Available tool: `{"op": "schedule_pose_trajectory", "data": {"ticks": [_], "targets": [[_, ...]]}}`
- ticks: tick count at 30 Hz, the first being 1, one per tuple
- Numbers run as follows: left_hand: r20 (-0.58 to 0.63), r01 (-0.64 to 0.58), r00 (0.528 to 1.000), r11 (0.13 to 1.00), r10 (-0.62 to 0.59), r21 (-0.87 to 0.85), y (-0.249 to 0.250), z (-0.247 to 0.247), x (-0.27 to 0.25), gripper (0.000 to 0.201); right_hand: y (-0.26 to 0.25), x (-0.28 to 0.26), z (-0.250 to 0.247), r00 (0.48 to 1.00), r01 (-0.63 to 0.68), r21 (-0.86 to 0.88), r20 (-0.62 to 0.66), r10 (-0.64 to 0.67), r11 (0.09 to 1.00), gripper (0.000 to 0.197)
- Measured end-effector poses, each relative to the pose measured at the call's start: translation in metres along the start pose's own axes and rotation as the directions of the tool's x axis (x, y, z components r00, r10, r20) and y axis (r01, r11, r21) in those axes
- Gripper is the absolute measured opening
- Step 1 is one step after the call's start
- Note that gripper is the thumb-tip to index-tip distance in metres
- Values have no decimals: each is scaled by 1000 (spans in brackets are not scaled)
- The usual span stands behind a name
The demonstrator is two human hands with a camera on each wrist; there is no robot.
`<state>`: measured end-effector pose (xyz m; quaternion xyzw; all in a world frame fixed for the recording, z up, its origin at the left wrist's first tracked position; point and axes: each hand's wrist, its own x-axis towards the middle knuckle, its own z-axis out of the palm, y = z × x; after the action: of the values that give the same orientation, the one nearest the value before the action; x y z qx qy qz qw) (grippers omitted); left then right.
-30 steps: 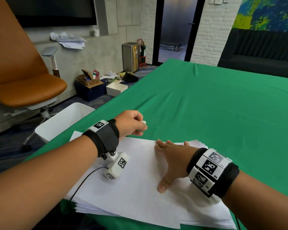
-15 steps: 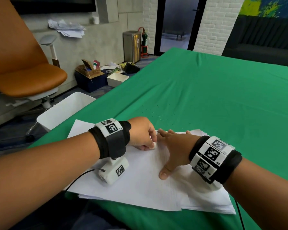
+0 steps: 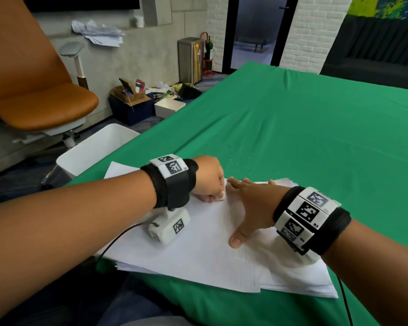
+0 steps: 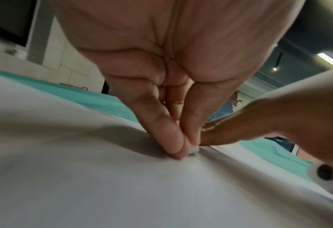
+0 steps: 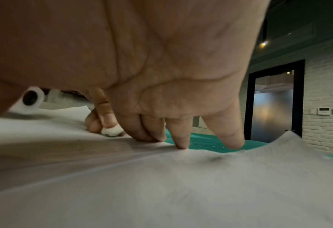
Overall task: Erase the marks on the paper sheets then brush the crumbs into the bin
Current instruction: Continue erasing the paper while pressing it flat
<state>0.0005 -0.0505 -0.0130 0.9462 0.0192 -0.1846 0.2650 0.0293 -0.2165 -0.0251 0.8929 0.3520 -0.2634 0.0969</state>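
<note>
A stack of white paper sheets (image 3: 205,250) lies on the green table near its front edge. My left hand (image 3: 209,180) pinches a small white eraser (image 3: 222,196) and presses its tip on the top sheet; the eraser (image 5: 111,131) shows a grey smudged end, and the eraser (image 4: 193,149) peeks out below my fingertips. My right hand (image 3: 247,201) lies flat on the paper just right of the eraser, fingers straight and spread, fingertips (image 5: 181,142) near the sheet's far edge. Dark eraser crumbs (image 3: 231,156) are scattered on the green cloth beyond the paper.
A white bin (image 3: 97,149) stands on the floor beside the table's left edge. An orange office chair (image 3: 33,95) is further left, with boxes and a steel bin by the wall. The green table (image 3: 304,137) stretches far ahead and right.
My left hand came down from above the cloth onto the top sheet with the eraser, ending beside my right fingertips. The right hand stayed flat on the paper.
</note>
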Motion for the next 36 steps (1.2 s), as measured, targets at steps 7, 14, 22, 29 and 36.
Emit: {"op": "schedule_pose_trajectory", "data": {"ticks": [7, 14, 22, 29, 36], "targets": [[233, -138, 968, 976, 97, 169, -2, 20, -45, 8, -1, 2, 0, 1000, -11, -26, 5, 11, 1000, 154], [66, -100, 994, 986, 92, 131, 2, 10, -22, 8, -2, 2, -1, 1000, -10, -16, 2, 10, 1000, 153], [375, -227, 916, 954, 141, 196, 3, 33, -81, 11, -1, 3, 0, 999, -30, -2, -15, 30, 1000, 158], [84, -114, 991, 989, 106, 94, 0, 26, -58, 9, 0, 7, 3, 999, -39, -15, -32, 38, 999, 160], [310, -145, 945, 984, 106, 104, 1, 46, -95, 11, -1, 2, -1, 1000, -21, -14, -14, 21, 1000, 156]]}}
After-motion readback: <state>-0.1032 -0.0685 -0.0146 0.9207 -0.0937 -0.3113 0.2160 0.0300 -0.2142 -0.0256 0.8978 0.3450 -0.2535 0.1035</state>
